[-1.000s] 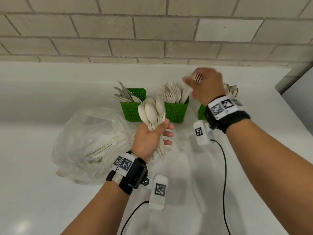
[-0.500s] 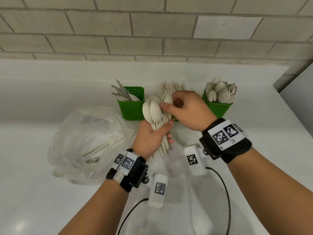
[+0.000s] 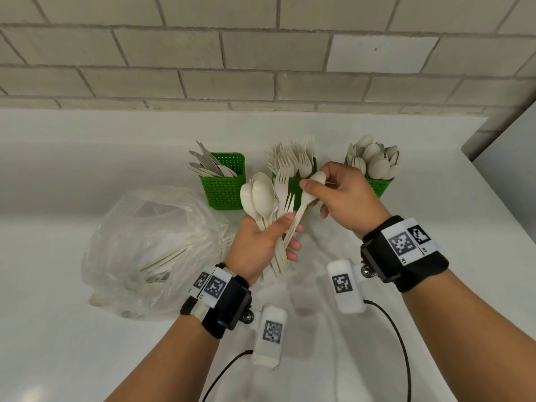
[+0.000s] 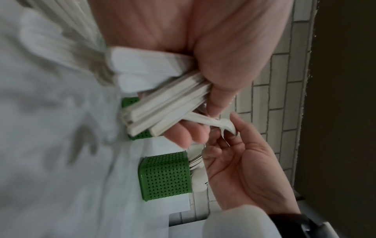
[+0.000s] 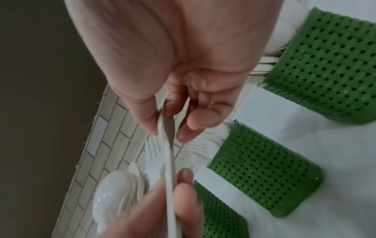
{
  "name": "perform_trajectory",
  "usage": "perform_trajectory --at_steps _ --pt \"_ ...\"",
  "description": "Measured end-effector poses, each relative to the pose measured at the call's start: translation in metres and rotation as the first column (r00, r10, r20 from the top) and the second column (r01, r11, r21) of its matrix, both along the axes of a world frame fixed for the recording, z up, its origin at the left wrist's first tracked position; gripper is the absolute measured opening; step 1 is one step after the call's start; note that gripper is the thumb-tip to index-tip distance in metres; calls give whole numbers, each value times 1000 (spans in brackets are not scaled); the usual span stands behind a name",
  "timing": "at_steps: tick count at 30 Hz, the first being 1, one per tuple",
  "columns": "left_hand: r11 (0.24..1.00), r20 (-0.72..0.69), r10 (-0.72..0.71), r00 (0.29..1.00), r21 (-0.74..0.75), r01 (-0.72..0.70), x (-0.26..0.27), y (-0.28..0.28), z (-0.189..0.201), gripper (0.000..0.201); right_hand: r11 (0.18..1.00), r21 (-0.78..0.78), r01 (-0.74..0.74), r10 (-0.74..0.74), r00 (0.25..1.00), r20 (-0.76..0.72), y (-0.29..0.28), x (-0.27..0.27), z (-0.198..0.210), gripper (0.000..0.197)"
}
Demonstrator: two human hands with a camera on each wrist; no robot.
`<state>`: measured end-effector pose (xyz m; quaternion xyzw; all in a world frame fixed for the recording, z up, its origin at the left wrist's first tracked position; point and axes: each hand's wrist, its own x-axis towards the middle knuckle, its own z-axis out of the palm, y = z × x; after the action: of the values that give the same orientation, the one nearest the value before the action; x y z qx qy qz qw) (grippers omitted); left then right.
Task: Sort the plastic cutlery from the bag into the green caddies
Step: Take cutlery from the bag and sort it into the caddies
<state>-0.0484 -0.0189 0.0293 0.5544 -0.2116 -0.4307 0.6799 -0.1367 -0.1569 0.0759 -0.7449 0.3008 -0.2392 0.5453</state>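
My left hand (image 3: 261, 242) grips a bundle of cream spoons and forks (image 3: 268, 198) by their handles (image 4: 162, 111), upright in front of the caddies. My right hand (image 3: 339, 195) pinches the bowl of one spoon (image 3: 311, 187) whose handle still sits in the left hand's bundle; the right wrist view shows that spoon (image 5: 168, 145) between thumb and fingers. Three green caddies stand at the back: the left one (image 3: 224, 190) holds knives, the middle one (image 3: 294, 184) forks, the right one (image 3: 377, 187) spoons. The clear plastic bag (image 3: 150, 250) with more cutlery lies at the left.
The white counter (image 3: 435, 227) meets a grey brick wall (image 3: 261, 53) behind the caddies. Its right edge runs diagonally near a dark corner (image 3: 493, 134). Wrist camera cables (image 3: 403, 343) hang below both forearms.
My right hand came back from the fork caddy to the bundle and took hold of one spoon's bowl, drawing it to the right. The left hand stays in place with the bundle.
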Motion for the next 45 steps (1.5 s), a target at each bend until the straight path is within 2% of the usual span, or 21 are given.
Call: perform_trajectory --at_steps 5,7,10,12,14,17,18,20,22,23,26,30,32,35,37,39,41,43,45 --pt "1000 -3 -6 1000 16 6 -1 1 -1 12 998 60 19 -20 1000 12 0 -5 -3 18" --pt "1000 3 -11 1000 18 11 -2 1 -2 13 999 -19 35 -35 999 -19 -1 -7 -5 15" --pt "998 27 -62 998 16 62 -4 0 -3 10 982 -182 -57 47 997 -59 1 -9 -2 34" --pt "993 37 -118 992 13 118 -6 1 -3 8 971 -201 -127 118 992 -53 3 -8 2 23" --pt "989 42 -150 988 5 150 -7 2 -5 8 978 -180 -104 106 994 -2 1 -7 6 11" --pt "988 50 -156 986 -5 157 -6 4 -6 10 999 -31 22 -18 990 137 -10 -12 16 11" --pt "987 51 -159 986 -11 159 -6 5 -6 10 1000 -12 15 -14 993 114 -15 -15 19 11" --pt "982 73 -187 980 -25 189 -4 5 -6 10 987 -75 -140 131 985 -114 -19 -19 23 9" --pt "972 105 -228 968 -25 232 -4 4 -6 13 955 -73 -287 249 913 -322 -15 -20 19 9" --pt "969 120 -241 963 -21 245 -3 3 -7 14 953 -37 -300 272 904 -330 -12 -19 18 10" --pt "967 156 -247 956 -22 254 -2 3 -7 14 962 74 -262 272 939 -209 -5 -18 13 13" --pt "972 137 -227 964 -35 233 -1 3 -6 14 984 108 -143 154 983 -98 -7 -17 17 20" --pt "977 114 -210 971 -20 213 2 5 -8 14 990 141 -10 9 1000 12 -16 -16 27 18" --pt "988 38 -153 987 -2 153 6 11 -13 13 965 176 197 -231 953 197 -42 -20 51 19" --pt "994 -71 -107 992 -31 105 7 14 -14 18 953 100 286 -302 920 247 -55 -17 62 22" --pt "995 -162 -87 983 -71 76 9 16 -14 23 950 1 311 -301 919 255 -60 -6 64 24" --pt "993 -157 -83 984 -95 68 11 16 -12 23 947 -94 308 -280 931 232 -60 9 59 27" --pt "994 -81 -79 994 -87 71 11 15 -8 23 928 -239 286 -257 956 144 -58 23 46 26" --pt "994 -25 -84 996 -77 82 12 15 -4 25 880 -449 158 -207 976 -63 -55 33 28 15"
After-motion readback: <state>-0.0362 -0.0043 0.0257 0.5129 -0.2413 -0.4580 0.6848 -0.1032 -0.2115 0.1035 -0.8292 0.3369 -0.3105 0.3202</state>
